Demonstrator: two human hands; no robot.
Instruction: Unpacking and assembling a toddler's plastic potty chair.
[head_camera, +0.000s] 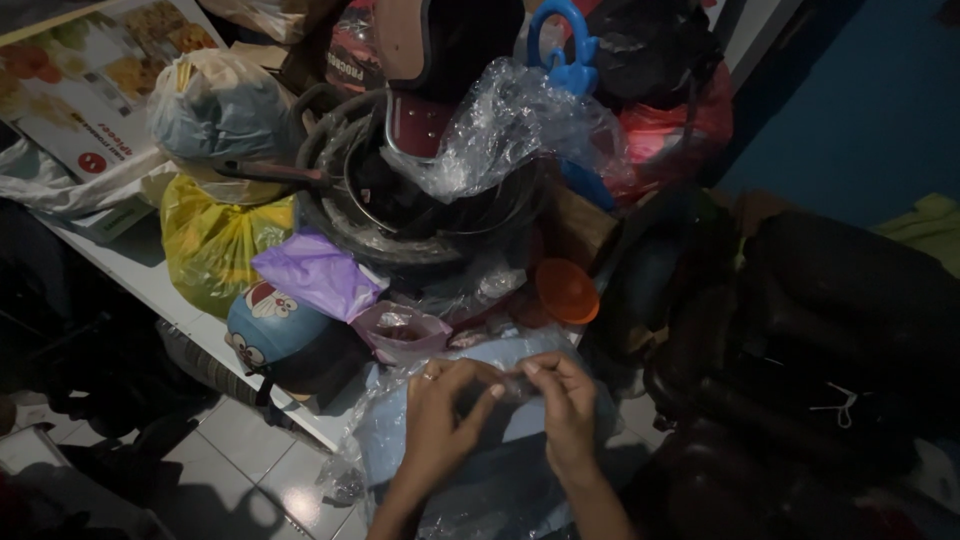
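Observation:
My left hand (440, 415) and my right hand (562, 408) meet at the bottom centre. Both pinch the top of a clear plastic bag (500, 470) that holds something light blue. A ring shows on a left finger. The bag rests at the edge of a white shelf (150, 275), low in the head view. Just behind the hands lies a small pinkish plastic bag (400, 330).
A cluttered pile rises behind: a blue cartoon-face helmet (275, 335), a purple bag (315, 270), a yellow bag (215, 240), a dark round pot (420, 215) under crumpled clear plastic (510, 125), an orange lid (566, 290). Dark bags (800, 340) fill the right. Tiled floor (240, 470) lies lower left.

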